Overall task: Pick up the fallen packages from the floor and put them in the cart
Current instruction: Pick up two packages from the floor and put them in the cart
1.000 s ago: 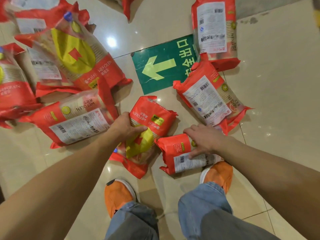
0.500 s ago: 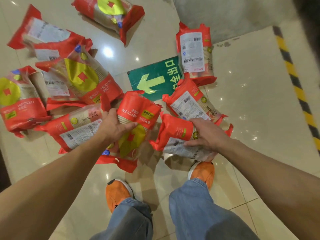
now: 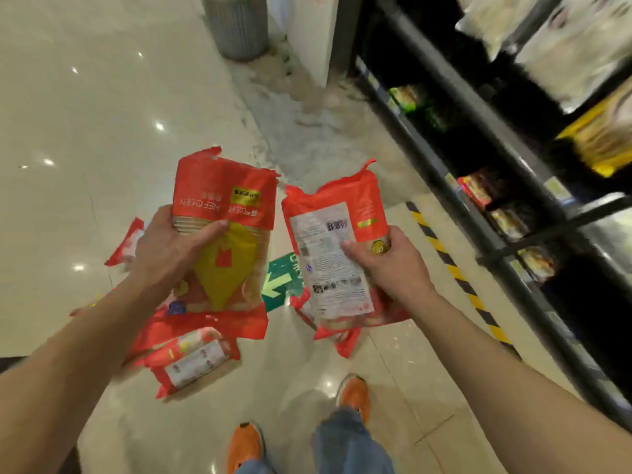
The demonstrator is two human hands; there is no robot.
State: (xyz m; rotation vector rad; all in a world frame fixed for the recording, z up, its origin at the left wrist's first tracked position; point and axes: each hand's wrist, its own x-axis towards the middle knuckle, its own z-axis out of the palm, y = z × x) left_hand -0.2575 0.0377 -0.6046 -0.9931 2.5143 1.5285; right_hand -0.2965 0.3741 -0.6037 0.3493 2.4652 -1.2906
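The person's left hand (image 3: 171, 248) grips a red plastic package with a yellow front panel (image 3: 224, 234), fingers wrapped round its left edge and the thumb pressed across the front just below the red band. The right hand (image 3: 390, 265) grips a second red plastic package showing its white printed back label (image 3: 328, 254), thumb on the label, the other fingers curled behind its right edge. Both packages are held upright in the air above the glossy cream tiled floor (image 3: 102, 114), side by side and slightly apart. Below the left forearm, another red package with a white label (image 3: 195, 362) lies on the floor, and the corner of one more red package (image 3: 128, 242) shows past the left wrist. A green floor sign with a pale arrow (image 3: 282, 280) is visible between the two held packages. Dark store shelving stocked with goods (image 3: 513, 200) runs along the floor's right side, edged by a yellow-and-black striped line (image 3: 455, 268). Orange shoes (image 3: 354, 395) and blue jeans show at the bottom.
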